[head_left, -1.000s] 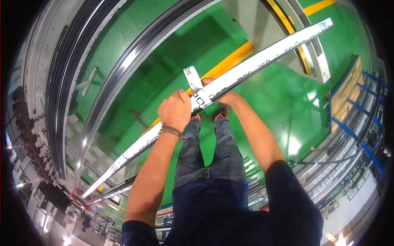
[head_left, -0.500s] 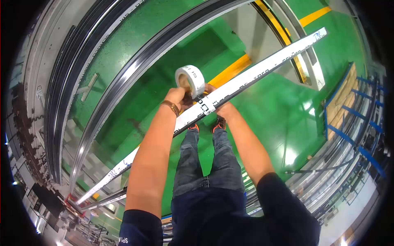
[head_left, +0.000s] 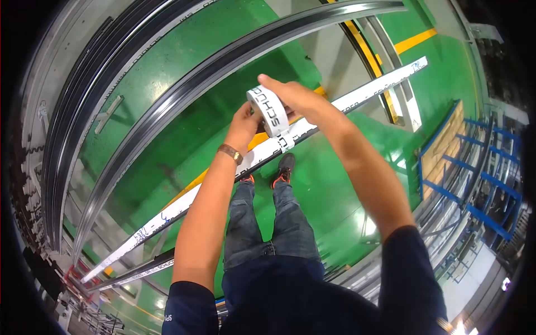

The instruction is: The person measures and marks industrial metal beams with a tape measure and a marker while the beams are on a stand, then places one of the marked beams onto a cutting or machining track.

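A roll of white printed tape (head_left: 269,113) is between my hands, just above a long white-wrapped profile bar (head_left: 346,102). My left hand (head_left: 243,127), with a brown band at its wrist, closes on the roll's near-left side, its fingertips partly hidden. From the right, my right hand (head_left: 293,99) reaches over the bar and grips the roll's far side; its thumb sticks out above, and its other fingers are hidden. A tape strip (head_left: 285,142) lies across the bar, joined to the lower end of the roll. Handwritten blue marks show near both bar ends.
A curved dark metal profile (head_left: 184,92) arches beyond the bar, with several more profiles (head_left: 92,106) stacked at far left. To the right stands a rack with blue arms (head_left: 477,184) beside a wooden panel (head_left: 444,151). My shoes (head_left: 283,170) stand on the green floor below the bar.
My right hand has come from under the bar up over it onto the tape roll. The roll has turned, showing more of its printed face. The view has shifted slightly.
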Available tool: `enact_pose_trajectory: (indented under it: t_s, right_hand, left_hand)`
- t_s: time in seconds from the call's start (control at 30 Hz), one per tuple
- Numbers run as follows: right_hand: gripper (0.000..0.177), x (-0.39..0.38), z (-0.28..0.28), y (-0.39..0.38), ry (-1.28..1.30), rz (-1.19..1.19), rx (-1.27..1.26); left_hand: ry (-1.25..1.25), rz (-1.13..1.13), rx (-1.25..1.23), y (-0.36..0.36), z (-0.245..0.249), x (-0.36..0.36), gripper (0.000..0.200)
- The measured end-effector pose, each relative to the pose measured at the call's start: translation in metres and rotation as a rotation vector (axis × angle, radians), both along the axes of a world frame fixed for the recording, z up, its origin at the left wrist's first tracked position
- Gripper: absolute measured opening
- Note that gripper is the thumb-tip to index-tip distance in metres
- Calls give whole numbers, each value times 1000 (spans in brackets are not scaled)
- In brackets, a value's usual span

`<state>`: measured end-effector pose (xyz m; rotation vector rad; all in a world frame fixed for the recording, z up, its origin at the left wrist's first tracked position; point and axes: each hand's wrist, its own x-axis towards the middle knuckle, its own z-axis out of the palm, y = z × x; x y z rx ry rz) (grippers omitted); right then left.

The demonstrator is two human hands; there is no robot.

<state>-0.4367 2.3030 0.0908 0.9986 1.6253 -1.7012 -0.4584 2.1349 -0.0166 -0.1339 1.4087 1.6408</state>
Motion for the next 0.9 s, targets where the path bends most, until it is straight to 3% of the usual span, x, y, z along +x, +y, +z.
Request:
enact_pose_trajectory:
  t_s: [0.1,0.17,0.27,0.3,0.4,0.5,0.67,0.73,0.83,0.9]
  right_hand:
    - [48,-23,-23,-4,-124,36,-189]
    - [36,-28,-32,-7,-149,-115,-192]
    - [26,-26,-50,-5,-149,-323,-232]
    - [24,-28,-51,-6,-148,-382,-256]
    - [22,-25,-47,-8,-88,-485,-151]
    - [21,-20,-29,-5,-114,-454,-140]
    - [27,24,23,-16,56,-458,-140]
    - [30,65,57,-29,-38,-472,-47]
    - [30,163,30,-33,80,-291,10]
    - [29,195,18,-37,109,-164,139]
  left_hand:
    - [-50,-6,15,-4,-6,1,28]
    - [-16,-67,-16,-9,-16,3,38]
    - [477,-266,-369,-19,31,15,52]
    - [534,-348,-485,-26,42,21,68]
    - [816,-724,-655,-50,63,39,72]
    - [1052,-762,-567,-53,53,43,68]
    - [1129,-747,-604,-49,44,47,60]
    - [1102,-765,-606,-49,44,49,59]
    - [1051,-822,-615,-47,52,47,60]
    - [1078,-725,-587,-47,52,50,60]
